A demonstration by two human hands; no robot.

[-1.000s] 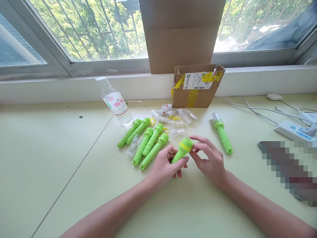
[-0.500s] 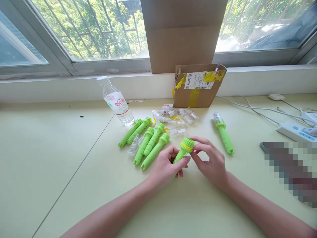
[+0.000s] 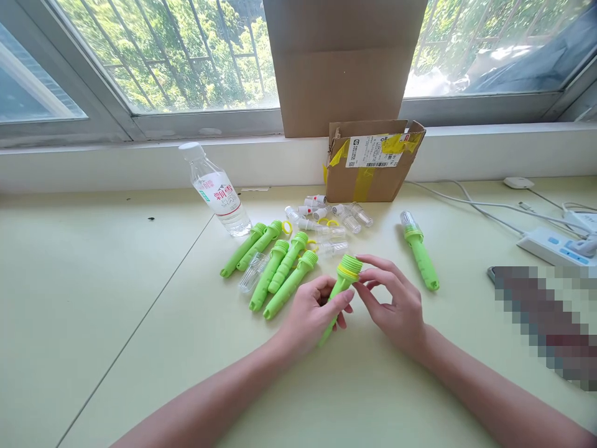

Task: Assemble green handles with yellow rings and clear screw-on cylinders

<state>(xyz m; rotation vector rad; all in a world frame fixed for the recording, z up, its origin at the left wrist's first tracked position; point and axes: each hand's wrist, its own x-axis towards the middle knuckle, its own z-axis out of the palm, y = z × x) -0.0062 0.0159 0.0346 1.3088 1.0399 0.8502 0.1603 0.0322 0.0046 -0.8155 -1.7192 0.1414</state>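
A green threaded tube [image 3: 349,269] with a yellow ring around its neck is gripped near its middle by my left hand [image 3: 319,306], tilted with the threads up. The fingertips of my right hand [image 3: 392,298] are pinched against the ring at the tube's right side. To the left lie several green tubes [image 3: 290,285] with a clear ribbed cap [image 3: 253,272] among them. Behind them are clear caps [image 3: 347,219], white pieces [image 3: 305,210] and loose yellow rings [image 3: 287,228]. One green tube with a clear cap on it [image 3: 422,258] lies to the right.
A water bottle [image 3: 222,196] stands at the back left. An open cardboard box [image 3: 373,165] is against the window ledge. Cables and a power strip [image 3: 555,246] lie at the right, with a pixelated object [image 3: 545,323] nearer the front.
The held tube has turned more upright, and its lower end now shows below my left hand. My right fingers have stayed at the ring. The whole view has shifted slightly.
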